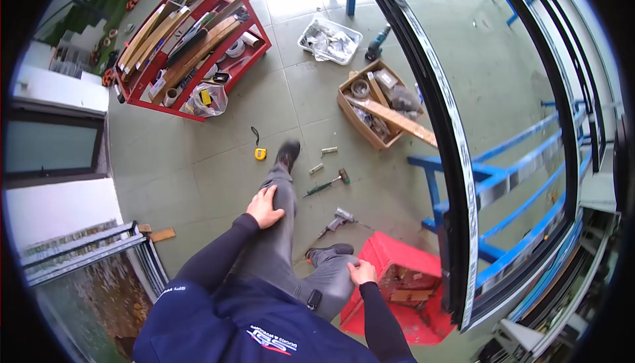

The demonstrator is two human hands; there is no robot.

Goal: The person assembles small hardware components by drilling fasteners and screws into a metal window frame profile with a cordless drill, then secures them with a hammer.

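Observation:
My left hand [266, 208] lies on my left knee, its fingers spread over the grey trousers [286, 194] with nothing held. Against my right knee rests my right hand [362, 272], fingers apart and also holding nothing. On the floor ahead of my feet are a hammer [327, 183] with a green handle, two small metal pieces [329, 150] and a yellow tape measure [260, 154] with a black strap. A grey air tool [338, 221] with a pistol grip lies near my right shoe [330, 252]. Close beside my right hand stands a red plastic bin [377, 257].
A dark frame [452, 131] stands upright along my right, by a blue metal stand [506, 178]. Ahead are a cardboard box [360, 125], a white tray [305, 40], a green drill [378, 42] and a loaded red cart [254, 51]. Framed panels [79, 250] lean at left.

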